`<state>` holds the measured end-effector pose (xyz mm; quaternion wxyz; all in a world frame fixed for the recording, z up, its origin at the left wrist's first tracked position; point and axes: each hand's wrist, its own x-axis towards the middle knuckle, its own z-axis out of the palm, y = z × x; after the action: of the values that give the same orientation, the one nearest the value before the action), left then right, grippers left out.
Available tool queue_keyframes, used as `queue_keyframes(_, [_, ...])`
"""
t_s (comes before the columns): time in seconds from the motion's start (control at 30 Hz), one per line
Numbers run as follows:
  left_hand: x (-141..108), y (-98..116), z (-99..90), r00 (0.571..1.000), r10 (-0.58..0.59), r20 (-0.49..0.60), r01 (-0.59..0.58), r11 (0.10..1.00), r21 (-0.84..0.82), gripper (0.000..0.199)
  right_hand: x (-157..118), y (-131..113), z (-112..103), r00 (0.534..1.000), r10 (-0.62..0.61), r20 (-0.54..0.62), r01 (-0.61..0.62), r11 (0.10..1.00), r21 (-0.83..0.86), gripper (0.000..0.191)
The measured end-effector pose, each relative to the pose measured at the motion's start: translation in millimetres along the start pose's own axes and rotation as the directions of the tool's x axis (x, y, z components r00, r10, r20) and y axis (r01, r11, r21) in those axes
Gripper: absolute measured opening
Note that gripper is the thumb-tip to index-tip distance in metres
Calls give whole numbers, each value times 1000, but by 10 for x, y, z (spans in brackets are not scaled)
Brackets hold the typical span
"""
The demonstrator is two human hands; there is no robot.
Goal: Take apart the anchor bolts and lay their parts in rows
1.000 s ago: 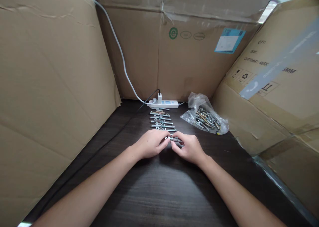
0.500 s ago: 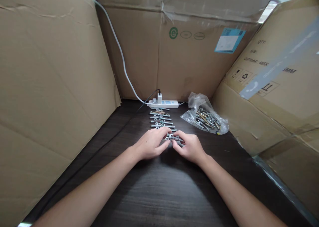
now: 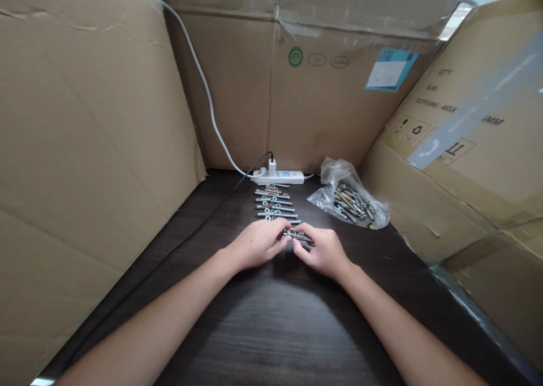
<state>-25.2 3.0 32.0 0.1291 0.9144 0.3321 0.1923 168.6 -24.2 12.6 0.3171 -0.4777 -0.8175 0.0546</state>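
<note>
My right hand (image 3: 321, 250) grips an expansion bolt (image 3: 301, 237) between thumb and fingers, its end with the nut (image 3: 289, 233) pointing left. The thumb and forefinger of my left hand (image 3: 261, 243) are closed around that nut. Just beyond my hands lie rows of loose bolts (image 3: 282, 215), with nuts and washers among them. My left fingers hide part of the nearest row.
A white power strip (image 3: 280, 177) with a plug and cables stands behind the rows. To the right is a clear plastic bag (image 3: 339, 177) of metal anchors. Cardboard boxes (image 3: 237, 92) wall the dark table (image 3: 263, 329) on three sides. A black cable (image 3: 169, 250) crosses the left side.
My left thumb and forefinger have closed from apart onto the nut at the bolt's end. My right hand has stayed nearly still with the bolt.
</note>
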Motion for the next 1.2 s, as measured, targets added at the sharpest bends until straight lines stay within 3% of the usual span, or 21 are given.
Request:
queue_keyframes(0.47, [29, -6, 49, 998, -20, 67, 11, 991, 137, 22, -8, -43, -7, 996, -40, 74, 38, 999, 31, 16])
queue_keyframes(0.73, [-6, 1, 6, 999, 12, 43, -14, 999, 29, 20, -5, -23, -6, 999, -31, 24, 30, 999, 22, 17])
queue_keyframes(0.97, [8, -29, 12, 999, -6, 39, 2, 995, 95, 22, 2, -16, -15, 1000, 0, 27, 0, 1000, 6, 18])
queue_keyframes(1.2, [6, -51, -72, 994, -85, 74, 67, 973, 220, 22, 17, -11, 5, 981, 102, 163, -85, 991, -108, 20])
